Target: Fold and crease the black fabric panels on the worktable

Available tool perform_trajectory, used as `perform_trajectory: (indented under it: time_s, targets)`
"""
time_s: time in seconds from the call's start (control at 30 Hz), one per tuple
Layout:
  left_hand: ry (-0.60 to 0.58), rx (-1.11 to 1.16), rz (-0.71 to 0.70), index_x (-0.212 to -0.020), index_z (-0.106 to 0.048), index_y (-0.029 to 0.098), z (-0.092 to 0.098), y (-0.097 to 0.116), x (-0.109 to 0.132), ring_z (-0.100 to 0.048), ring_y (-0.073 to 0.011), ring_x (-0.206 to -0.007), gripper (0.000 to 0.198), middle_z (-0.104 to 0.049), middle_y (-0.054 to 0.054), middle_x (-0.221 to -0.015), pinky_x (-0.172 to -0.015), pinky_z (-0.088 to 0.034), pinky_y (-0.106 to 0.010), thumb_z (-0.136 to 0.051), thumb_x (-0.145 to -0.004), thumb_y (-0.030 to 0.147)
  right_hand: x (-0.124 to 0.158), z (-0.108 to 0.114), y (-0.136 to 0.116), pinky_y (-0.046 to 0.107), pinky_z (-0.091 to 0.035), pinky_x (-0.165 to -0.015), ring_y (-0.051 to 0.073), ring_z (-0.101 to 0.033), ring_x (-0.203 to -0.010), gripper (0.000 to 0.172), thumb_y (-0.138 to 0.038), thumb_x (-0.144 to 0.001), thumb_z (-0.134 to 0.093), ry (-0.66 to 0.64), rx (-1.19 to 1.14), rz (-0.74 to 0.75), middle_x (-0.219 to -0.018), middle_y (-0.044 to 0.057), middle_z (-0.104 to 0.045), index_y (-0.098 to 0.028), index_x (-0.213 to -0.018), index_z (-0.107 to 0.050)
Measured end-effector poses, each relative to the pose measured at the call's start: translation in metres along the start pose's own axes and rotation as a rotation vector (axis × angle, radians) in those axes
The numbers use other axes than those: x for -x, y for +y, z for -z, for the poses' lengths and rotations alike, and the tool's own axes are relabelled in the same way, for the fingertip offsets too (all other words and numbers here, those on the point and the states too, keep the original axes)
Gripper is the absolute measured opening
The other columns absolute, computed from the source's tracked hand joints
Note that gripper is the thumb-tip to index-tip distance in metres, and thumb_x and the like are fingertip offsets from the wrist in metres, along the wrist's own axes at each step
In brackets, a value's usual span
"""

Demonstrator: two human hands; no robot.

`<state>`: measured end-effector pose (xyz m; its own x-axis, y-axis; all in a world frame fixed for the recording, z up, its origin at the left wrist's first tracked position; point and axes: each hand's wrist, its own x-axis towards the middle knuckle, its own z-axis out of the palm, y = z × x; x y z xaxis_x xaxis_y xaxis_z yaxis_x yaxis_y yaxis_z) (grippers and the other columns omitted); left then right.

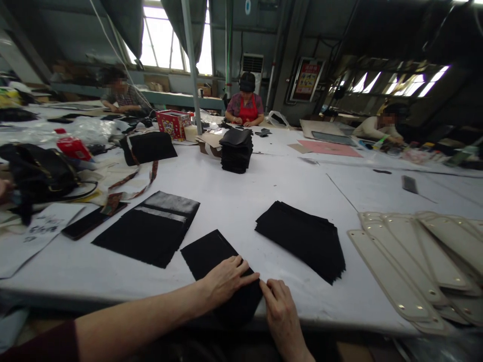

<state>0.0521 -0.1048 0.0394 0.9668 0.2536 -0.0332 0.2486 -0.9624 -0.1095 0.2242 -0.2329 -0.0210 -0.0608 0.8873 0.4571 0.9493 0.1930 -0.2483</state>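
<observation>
A piece of black fabric (211, 251) lies at the table's near edge, its lower part hanging a little toward me. My left hand (228, 279) rests across it, fingers stretched out and pressing on the cloth. At the fabric's right edge, my right hand (281, 306) has its fingers bent and closed on the border. To the left lies a stack of black sheets (147, 241), the top one with a shiny grey band along its far side. On the right sits a slightly fanned stack of black fabric pieces (302, 236).
Cream strap-like panels with metal studs (400, 271) overlap at the right. A phone (90, 221), a paper (41, 234) and a black bag (41, 171) lie left. A tall black stack (236, 151) stands mid-table. Several people sit around the table, one in a red apron (247, 111).
</observation>
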Motion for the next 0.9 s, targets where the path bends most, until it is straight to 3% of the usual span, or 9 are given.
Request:
perform_trajectory:
  time_s: [0.27,0.43,0.53,0.63,0.73,0.9]
  targets:
    - [0.090,-0.021,-0.033,-0.141,-0.038,0.025,-0.012,0.003,-0.002,-0.048,-0.0245,-0.110,0.049,-0.053,-0.006,-0.123,-0.101,-0.034,-0.041,-0.051,-0.094,0.023,0.007,0.006,-0.001,0.038,-0.046,-0.077,0.022,-0.051,-0.087,0.038,-0.003,-0.091,-0.037,-0.049,0.087,0.005,-0.099,0.009,-0.056,-0.015,-0.123,-0.054]
    - [0.103,0.029,-0.040,-0.140,-0.038,0.023,-0.010,0.002,-0.002,-0.049,-0.0207,-0.107,0.048,-0.056,-0.004,-0.118,-0.097,-0.035,-0.033,-0.051,-0.094,0.019,0.015,0.009,0.002,0.042,-0.045,-0.081,0.024,-0.050,-0.090,0.040,-0.001,-0.089,-0.038,-0.051,0.055,-0.031,-0.101,0.009,-0.056,-0.014,-0.123,-0.053]
    - [0.097,0.032,-0.037,-0.140,-0.038,0.022,-0.009,0.004,-0.002,-0.050,-0.0213,-0.106,0.049,-0.056,-0.004,-0.118,-0.098,-0.035,-0.034,-0.052,-0.093,0.019,0.014,0.010,0.002,0.038,-0.046,-0.081,0.022,-0.051,-0.092,0.037,0.000,-0.089,-0.037,-0.007,-0.042,-0.107,-0.101,0.008,-0.056,-0.017,-0.117,-0.054]
    - [0.099,0.039,-0.026,-0.140,-0.039,0.022,-0.011,0.005,-0.003,-0.050,-0.0224,-0.108,0.048,-0.055,-0.005,-0.120,-0.101,-0.033,-0.037,-0.051,-0.094,0.020,0.007,0.009,-0.004,0.035,-0.046,-0.080,0.021,-0.052,-0.095,0.044,0.000,-0.090,-0.034,0.044,-0.083,-0.166,-0.104,0.008,-0.055,-0.019,-0.126,-0.050]
    - [0.100,0.066,-0.019,-0.140,-0.039,0.022,-0.014,0.005,-0.003,-0.049,-0.0229,-0.111,0.047,-0.054,-0.006,-0.123,-0.104,-0.031,-0.038,-0.049,-0.094,0.022,0.001,0.005,-0.013,0.037,-0.045,-0.078,0.023,-0.052,-0.094,0.051,-0.001,-0.088,-0.034,0.003,0.008,-0.137,-0.107,0.009,-0.057,-0.019,-0.135,-0.045]
    - [0.100,0.146,-0.040,-0.143,-0.036,0.020,-0.016,-0.004,0.004,-0.046,-0.0225,-0.119,0.048,-0.054,-0.006,-0.128,-0.109,-0.026,-0.038,-0.045,-0.096,0.023,0.005,0.000,-0.018,0.039,-0.041,-0.079,0.025,-0.051,-0.097,0.053,0.001,-0.081,-0.037,0.032,0.122,-0.087,-0.114,0.011,-0.059,-0.015,-0.130,-0.051]
